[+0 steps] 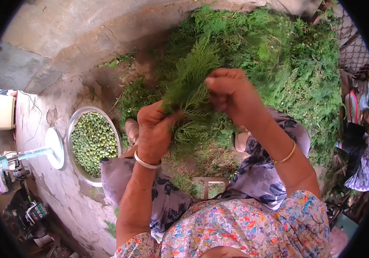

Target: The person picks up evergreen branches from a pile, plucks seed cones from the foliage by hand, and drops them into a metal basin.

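My left hand [155, 130] is closed round the lower part of a feathery green conifer branch [195, 71], which looks like cypress or arborvitae. The branch fans upward and away, in front of my knees. At its right edge is my right hand [232, 92], thumb and fingers pinched together; what lies between them is hidden and slightly blurred. To the left of my left foot, a metal basin [118, 134] holds many small round green cones [94, 142].
A large heap of cut conifer branches [287, 73] covers the ground ahead and right. A pale blue standing fan [54, 148] is left of the basin. A concrete wall [94, 26] rises ahead. Wire mesh [355, 45] and hanging cloth [363, 170] are at the right.
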The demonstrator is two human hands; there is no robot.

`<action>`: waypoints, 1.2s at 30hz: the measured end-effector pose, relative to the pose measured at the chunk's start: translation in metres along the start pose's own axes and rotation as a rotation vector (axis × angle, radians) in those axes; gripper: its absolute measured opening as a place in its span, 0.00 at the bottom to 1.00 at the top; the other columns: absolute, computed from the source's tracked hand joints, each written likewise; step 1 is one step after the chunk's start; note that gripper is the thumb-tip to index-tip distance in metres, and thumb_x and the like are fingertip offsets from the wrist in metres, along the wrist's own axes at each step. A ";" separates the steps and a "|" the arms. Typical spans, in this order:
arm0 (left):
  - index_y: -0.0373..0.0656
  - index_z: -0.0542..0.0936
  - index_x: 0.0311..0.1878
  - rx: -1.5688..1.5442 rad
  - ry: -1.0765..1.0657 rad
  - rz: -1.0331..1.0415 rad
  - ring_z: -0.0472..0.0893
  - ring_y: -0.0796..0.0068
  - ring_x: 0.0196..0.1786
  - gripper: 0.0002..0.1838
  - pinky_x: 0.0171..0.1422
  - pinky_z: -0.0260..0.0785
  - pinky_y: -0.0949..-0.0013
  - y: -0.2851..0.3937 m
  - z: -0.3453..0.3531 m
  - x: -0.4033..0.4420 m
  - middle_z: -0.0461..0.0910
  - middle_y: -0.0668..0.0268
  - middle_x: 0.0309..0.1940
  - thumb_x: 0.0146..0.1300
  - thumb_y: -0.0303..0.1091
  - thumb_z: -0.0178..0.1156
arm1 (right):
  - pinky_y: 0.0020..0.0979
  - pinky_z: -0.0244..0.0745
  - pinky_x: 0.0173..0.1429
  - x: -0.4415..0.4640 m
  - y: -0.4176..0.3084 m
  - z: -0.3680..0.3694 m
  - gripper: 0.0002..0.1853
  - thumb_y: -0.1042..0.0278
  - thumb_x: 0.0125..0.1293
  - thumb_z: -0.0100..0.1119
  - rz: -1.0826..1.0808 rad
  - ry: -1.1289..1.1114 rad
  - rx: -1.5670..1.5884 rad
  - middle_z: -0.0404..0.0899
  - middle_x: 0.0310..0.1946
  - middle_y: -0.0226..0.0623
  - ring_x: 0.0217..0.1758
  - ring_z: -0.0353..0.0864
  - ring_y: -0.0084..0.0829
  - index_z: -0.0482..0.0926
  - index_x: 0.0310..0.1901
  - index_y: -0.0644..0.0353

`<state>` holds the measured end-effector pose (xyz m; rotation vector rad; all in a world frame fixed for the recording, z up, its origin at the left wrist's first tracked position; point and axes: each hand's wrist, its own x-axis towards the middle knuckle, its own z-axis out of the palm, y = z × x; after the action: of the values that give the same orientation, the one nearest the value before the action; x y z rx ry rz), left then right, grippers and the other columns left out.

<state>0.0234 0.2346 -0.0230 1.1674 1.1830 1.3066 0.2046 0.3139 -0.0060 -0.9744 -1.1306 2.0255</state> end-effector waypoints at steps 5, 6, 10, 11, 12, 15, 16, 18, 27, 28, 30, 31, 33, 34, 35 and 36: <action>0.33 0.80 0.37 0.046 -0.008 -0.079 0.75 0.86 0.31 0.08 0.35 0.67 0.78 -0.008 -0.003 0.002 0.80 0.71 0.30 0.53 0.17 0.58 | 0.18 0.60 0.25 0.004 -0.007 -0.012 0.13 0.63 0.61 0.54 -0.093 -0.062 0.384 0.77 0.28 0.36 0.24 0.69 0.21 0.76 0.36 0.67; 0.33 0.80 0.37 0.125 -0.009 -0.112 0.74 0.85 0.31 0.07 0.34 0.67 0.78 -0.008 -0.003 0.003 0.80 0.71 0.30 0.54 0.18 0.58 | 0.18 0.60 0.25 0.004 -0.008 -0.010 0.13 0.63 0.61 0.54 -0.093 -0.062 0.385 0.77 0.28 0.36 0.24 0.69 0.21 0.76 0.36 0.67; 0.32 0.79 0.39 0.344 -0.086 -0.259 0.76 0.81 0.30 0.11 0.34 0.67 0.75 -0.045 -0.022 -0.009 0.81 0.66 0.28 0.51 0.23 0.63 | 0.21 0.62 0.24 -0.001 -0.015 -0.012 0.16 0.59 0.65 0.49 -0.065 0.038 0.294 0.77 0.28 0.40 0.25 0.70 0.23 0.76 0.35 0.68; 0.33 0.79 0.38 0.623 -0.218 -0.247 0.78 0.73 0.30 0.10 0.34 0.69 0.72 -0.066 -0.038 -0.018 0.81 0.62 0.28 0.51 0.25 0.62 | 0.21 0.63 0.24 -0.001 -0.015 -0.015 0.16 0.59 0.65 0.50 -0.062 0.048 0.239 0.78 0.28 0.40 0.25 0.70 0.22 0.76 0.35 0.68; 0.34 0.80 0.36 0.901 -0.353 -0.234 0.81 0.65 0.31 0.10 0.35 0.71 0.69 -0.082 -0.050 -0.030 0.81 0.57 0.28 0.50 0.27 0.62 | 0.21 0.63 0.24 -0.002 -0.016 -0.018 0.16 0.59 0.65 0.50 -0.050 0.046 0.249 0.78 0.28 0.40 0.25 0.70 0.22 0.76 0.35 0.68; 0.40 0.79 0.40 1.340 -1.025 -0.354 0.80 0.51 0.40 0.14 0.42 0.74 0.58 -0.118 -0.068 -0.085 0.80 0.51 0.32 0.49 0.33 0.60 | 0.21 0.63 0.24 -0.007 -0.018 -0.022 0.14 0.62 0.63 0.54 0.020 0.158 0.123 0.78 0.26 0.39 0.24 0.69 0.21 0.77 0.32 0.67; 0.43 0.79 0.43 1.263 -1.144 -0.336 0.80 0.51 0.42 0.16 0.44 0.74 0.55 -0.154 -0.089 -0.112 0.80 0.51 0.35 0.50 0.35 0.59 | 0.20 0.62 0.23 -0.008 -0.019 -0.022 0.12 0.63 0.62 0.56 0.019 0.197 0.039 0.78 0.25 0.38 0.23 0.69 0.20 0.77 0.31 0.66; 0.44 0.76 0.50 1.280 -1.163 -0.471 0.79 0.52 0.46 0.22 0.49 0.73 0.57 -0.175 -0.094 -0.117 0.80 0.51 0.38 0.49 0.35 0.61 | 0.20 0.62 0.23 -0.012 -0.022 -0.024 0.11 0.65 0.61 0.58 0.021 0.240 -0.030 0.78 0.24 0.37 0.23 0.69 0.19 0.78 0.30 0.66; 0.35 0.73 0.49 1.264 -0.472 -0.294 0.76 0.44 0.46 0.24 0.52 0.69 0.52 -0.278 -0.047 -0.025 0.76 0.44 0.40 0.45 0.27 0.61 | 0.13 0.59 0.22 -0.020 -0.035 -0.024 0.09 0.64 0.63 0.57 -0.034 0.279 -0.147 0.79 0.25 0.31 0.22 0.68 0.12 0.77 0.33 0.62; 0.37 0.72 0.50 1.340 -0.374 -0.169 0.75 0.45 0.48 0.24 0.55 0.67 0.53 -0.291 -0.040 -0.019 0.76 0.44 0.41 0.46 0.26 0.61 | 0.14 0.59 0.22 -0.019 -0.036 -0.024 0.09 0.65 0.63 0.57 -0.045 0.271 -0.173 0.79 0.25 0.31 0.21 0.68 0.11 0.77 0.33 0.63; 0.41 0.71 0.53 1.467 -0.194 -0.037 0.72 0.48 0.54 0.25 0.63 0.61 0.53 -0.320 -0.028 -0.013 0.77 0.46 0.40 0.47 0.25 0.60 | 0.14 0.59 0.22 -0.016 -0.036 -0.026 0.09 0.65 0.63 0.57 -0.057 0.277 -0.205 0.79 0.24 0.31 0.21 0.68 0.11 0.78 0.33 0.63; 0.41 0.71 0.53 1.456 -0.201 -0.031 0.72 0.48 0.54 0.25 0.63 0.61 0.53 -0.321 -0.023 -0.007 0.77 0.46 0.40 0.47 0.25 0.60 | 0.14 0.59 0.22 -0.015 -0.036 -0.026 0.09 0.65 0.63 0.57 -0.070 0.270 -0.223 0.79 0.24 0.31 0.20 0.67 0.11 0.78 0.32 0.63; 0.43 0.73 0.52 1.395 -0.354 -0.411 0.72 0.44 0.56 0.21 0.56 0.69 0.52 -0.320 -0.015 0.001 0.75 0.47 0.47 0.53 0.24 0.57 | 0.14 0.59 0.22 -0.014 -0.036 -0.027 0.09 0.66 0.63 0.57 -0.078 0.272 -0.244 0.79 0.24 0.31 0.20 0.67 0.11 0.78 0.32 0.63; 0.43 0.73 0.52 1.390 -0.361 -0.408 0.72 0.44 0.56 0.21 0.56 0.69 0.52 -0.315 -0.011 0.003 0.75 0.47 0.47 0.53 0.24 0.57 | 0.14 0.59 0.22 -0.014 -0.038 -0.027 0.09 0.66 0.63 0.57 -0.055 0.275 -0.229 0.79 0.23 0.31 0.20 0.67 0.11 0.78 0.32 0.64; 0.42 0.76 0.49 1.243 -0.274 -0.472 0.76 0.48 0.50 0.18 0.51 0.72 0.55 -0.307 -0.009 0.005 0.78 0.49 0.42 0.53 0.25 0.58 | 0.14 0.59 0.23 -0.014 -0.038 -0.028 0.09 0.67 0.63 0.57 -0.033 0.275 -0.211 0.79 0.23 0.31 0.20 0.67 0.11 0.78 0.31 0.64; 0.41 0.79 0.46 1.098 -0.187 -0.533 0.80 0.51 0.44 0.15 0.46 0.74 0.57 -0.303 -0.009 0.005 0.81 0.51 0.37 0.53 0.25 0.59 | 0.14 0.59 0.23 -0.014 -0.038 -0.030 0.09 0.67 0.63 0.57 -0.033 0.278 -0.210 0.79 0.23 0.31 0.20 0.67 0.11 0.78 0.31 0.64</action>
<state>0.0329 0.2518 -0.3253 1.4913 1.9656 0.0607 0.2429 0.3327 0.0211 -1.2874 -1.2115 1.7045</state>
